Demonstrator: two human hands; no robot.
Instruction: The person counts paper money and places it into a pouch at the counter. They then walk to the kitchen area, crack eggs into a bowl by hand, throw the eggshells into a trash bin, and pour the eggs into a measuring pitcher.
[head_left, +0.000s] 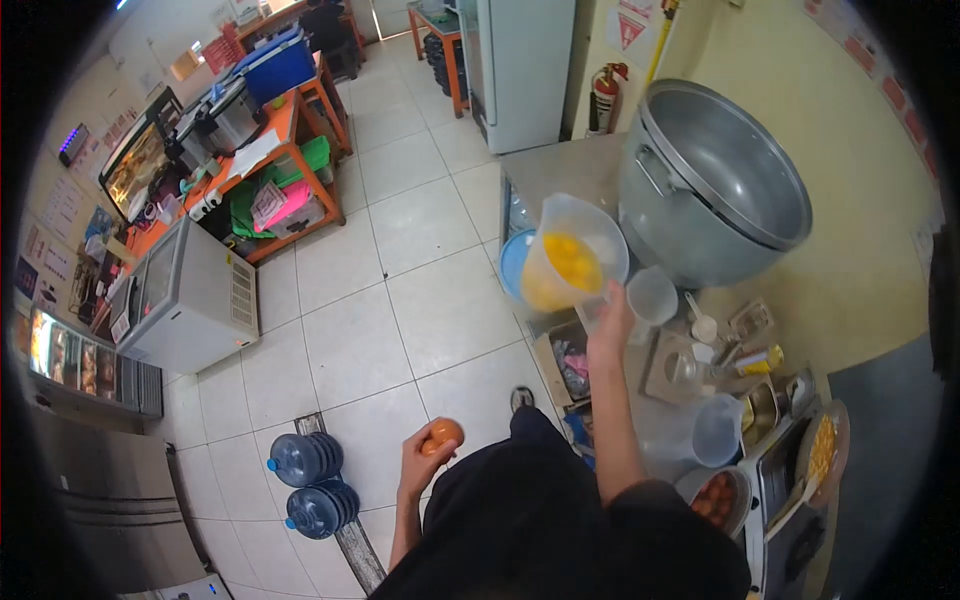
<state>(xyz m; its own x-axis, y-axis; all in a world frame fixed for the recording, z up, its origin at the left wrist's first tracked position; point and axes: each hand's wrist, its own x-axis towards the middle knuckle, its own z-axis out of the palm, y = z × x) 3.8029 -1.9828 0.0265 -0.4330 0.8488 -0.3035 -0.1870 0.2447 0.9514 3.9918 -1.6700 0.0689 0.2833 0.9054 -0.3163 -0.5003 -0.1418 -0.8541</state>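
Note:
My left hand (425, 462) is closed around a brown egg (442, 434), held out over the floor. The fingers of my right hand (612, 325) grip a translucent plastic pitcher (612, 240), tilted so that the yellow egg yolks (572, 262) inside show. Behind the pitcher is a blue lid or container (514, 265), partly hidden. A large metal pot (665, 210) stands on the counter just beyond the pitcher. Nearer my body, at the lower right, a bowl (742, 510) holds several brown eggs (714, 498).
Along the right counter are a second pitcher (712, 430), a measuring scoop (703, 325) and a pan of yellow food (823, 450). Water jugs (305, 458) lie on the floor at the lower left. A chest freezer (205, 300) stands at the left, a fridge (525, 75) ahead.

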